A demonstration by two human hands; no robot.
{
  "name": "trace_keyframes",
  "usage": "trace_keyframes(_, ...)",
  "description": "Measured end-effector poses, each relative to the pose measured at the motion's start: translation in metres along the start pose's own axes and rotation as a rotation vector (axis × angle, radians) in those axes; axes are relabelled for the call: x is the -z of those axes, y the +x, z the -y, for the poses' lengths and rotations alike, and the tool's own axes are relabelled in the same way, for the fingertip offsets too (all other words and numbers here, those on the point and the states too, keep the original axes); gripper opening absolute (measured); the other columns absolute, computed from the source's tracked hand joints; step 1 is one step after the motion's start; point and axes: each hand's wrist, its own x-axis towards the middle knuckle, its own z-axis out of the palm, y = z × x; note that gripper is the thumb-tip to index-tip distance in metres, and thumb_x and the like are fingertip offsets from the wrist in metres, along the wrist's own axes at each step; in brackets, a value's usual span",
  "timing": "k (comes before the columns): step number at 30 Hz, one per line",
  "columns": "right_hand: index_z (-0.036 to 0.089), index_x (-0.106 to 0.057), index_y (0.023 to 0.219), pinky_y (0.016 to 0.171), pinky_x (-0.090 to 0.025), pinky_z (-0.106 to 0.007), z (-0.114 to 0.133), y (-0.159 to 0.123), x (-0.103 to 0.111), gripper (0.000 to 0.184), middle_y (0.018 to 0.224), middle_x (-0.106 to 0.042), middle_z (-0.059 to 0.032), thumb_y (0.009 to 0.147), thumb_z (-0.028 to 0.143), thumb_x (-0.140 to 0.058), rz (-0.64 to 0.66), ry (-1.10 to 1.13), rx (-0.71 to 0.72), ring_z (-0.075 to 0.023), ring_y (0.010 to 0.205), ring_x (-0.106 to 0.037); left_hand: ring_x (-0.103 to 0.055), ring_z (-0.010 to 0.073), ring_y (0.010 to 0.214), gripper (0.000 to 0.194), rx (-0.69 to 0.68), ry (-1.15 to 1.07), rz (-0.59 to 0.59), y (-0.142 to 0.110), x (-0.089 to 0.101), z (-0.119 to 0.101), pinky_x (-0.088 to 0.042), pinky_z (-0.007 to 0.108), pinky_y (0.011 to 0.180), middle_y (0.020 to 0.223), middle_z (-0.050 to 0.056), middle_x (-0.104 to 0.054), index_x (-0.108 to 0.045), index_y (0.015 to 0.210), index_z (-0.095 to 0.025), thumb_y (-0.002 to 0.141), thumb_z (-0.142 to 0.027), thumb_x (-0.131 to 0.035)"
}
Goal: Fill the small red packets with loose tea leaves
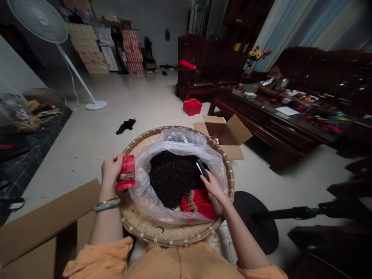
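A round woven basket tray [162,232] rests in front of me, lined with a clear plastic bag [151,155] that holds a heap of dark loose tea leaves [171,176]. My left hand [112,168] is closed on a small red packet [126,172], held upright over the tray's left edge. My right hand [212,186] grips a small dark scoop [202,168] at the right side of the heap. A stack of red packets [199,201] lies in the tray just below my right hand.
An open cardboard box [223,131] sits beyond the tray, and a flat cardboard sheet [43,221] lies at my left. A standing fan [43,19], a red box [192,106], a dark wooden low table [279,124] and a black stand base [255,221] surround me.
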Motion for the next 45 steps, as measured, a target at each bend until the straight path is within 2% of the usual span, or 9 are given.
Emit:
trace_keyframes(4,0.015,-0.049,0.126,0.096,-0.041,-0.039,0.002,0.0,-0.001,0.049,0.122,-0.058,-0.013,0.084,0.04,-0.048,-0.004,0.012,-0.015,-0.0254,0.112,-0.055,-0.058,0.0329,0.08,0.03,-0.24,0.383,-0.016,0.005,0.002,-0.019,-0.043,0.042,0.072,0.069,0.012,-0.064,-0.067,0.072,-0.018,0.068,-0.046,-0.058)
trace_keyframes(8,0.018,-0.05,0.126,0.098,-0.039,-0.04,0.0,-0.003,-0.001,0.05,0.124,-0.057,-0.0105,0.083,0.044,-0.048,0.006,0.054,-0.025,-0.0248,0.114,-0.053,-0.054,0.0325,0.094,0.031,-0.553,0.281,-0.123,-0.038,-0.035,-0.044,-0.039,0.044,0.082,0.097,0.015,-0.064,-0.066,0.096,-0.017,0.075,-0.038,-0.054)
trace_keyframes(11,0.018,-0.051,0.126,0.097,-0.039,-0.04,0.0,-0.004,0.0,0.051,0.123,-0.058,-0.0106,0.086,0.049,-0.041,0.034,0.104,-0.066,-0.0248,0.114,-0.053,-0.058,0.0221,0.078,0.022,-0.722,0.119,0.354,-0.08,-0.071,-0.05,-0.043,0.033,0.076,0.084,0.008,-0.066,-0.068,0.084,-0.02,0.081,-0.031,-0.049)
trace_keyframes(13,0.017,-0.053,0.124,0.096,-0.04,-0.04,0.001,-0.005,0.002,0.052,0.121,-0.059,-0.011,0.088,0.05,-0.035,0.038,0.128,-0.08,-0.0247,0.112,-0.054,-0.057,0.023,0.082,0.019,-0.757,0.212,0.495,-0.099,-0.086,-0.045,-0.042,0.034,0.078,0.085,0.009,-0.065,-0.068,0.085,-0.02,0.081,-0.028,-0.051)
trace_keyframes(17,0.016,-0.056,0.121,0.096,-0.04,-0.039,0.004,-0.008,0.002,0.051,0.12,-0.06,-0.0109,0.088,0.049,-0.035,0.003,0.161,-0.047,-0.0245,0.109,-0.055,-0.043,0.035,0.112,0.041,-0.674,0.491,0.246,-0.11,-0.084,-0.022,-0.035,0.048,0.09,0.12,0.017,-0.052,-0.059,0.112,-0.019,0.074,-0.034,-0.061)
trace_keyframes(22,0.015,-0.054,0.122,0.092,-0.043,-0.04,0.006,-0.014,-0.006,0.054,0.115,-0.062,-0.0115,0.087,0.051,-0.036,0.026,0.189,-0.077,-0.0248,0.105,-0.058,-0.033,0.0437,0.122,0.097,-0.492,0.617,0.327,-0.111,-0.072,0.004,-0.031,0.053,0.092,0.139,0.024,-0.029,-0.03,0.138,-0.018,0.055,-0.041,-0.074)
trace_keyframes(33,0.014,-0.059,0.114,0.084,-0.047,-0.039,0.018,-0.023,-0.007,0.053,0.103,-0.066,-0.01,0.078,0.052,-0.051,-0.055,0.255,-0.064,-0.0265,0.097,-0.059,-0.063,0.019,0.068,0.042,-0.09,-0.304,0.422,-0.097,-0.071,0.011,-0.048,0.031,0.068,0.07,0.004,-0.067,-0.06,0.105,-0.014,0.066,-0.03,-0.063)
trace_keyframes(40,0.014,-0.061,0.108,0.063,-0.049,-0.031,0.021,-0.024,-0.005,0.051,0.078,-0.067,-0.0063,0.075,0.053,-0.053,-0.063,0.346,-0.097,-0.0233,0.077,-0.061,-0.058,0.0111,0.056,0.056,0.073,-0.693,0.523,-0.081,-0.03,-0.008,-0.047,0.022,0.057,0.063,-0.001,-0.064,-0.061,0.101,-0.012,0.051,-0.03,-0.079)
trace_keyframes(45,0.015,-0.061,0.106,0.056,-0.048,-0.029,0.019,-0.027,-0.005,0.05,0.07,-0.065,-0.0046,0.075,0.054,-0.053,-0.055,0.345,-0.111,-0.0219,0.069,-0.061,-0.056,0.0067,0.06,0.051,0.037,-0.963,0.176,-0.045,0.003,-0.007,-0.048,0.017,0.061,0.071,-0.003,-0.06,-0.06,0.102,-0.015,0.054,-0.023,-0.075)
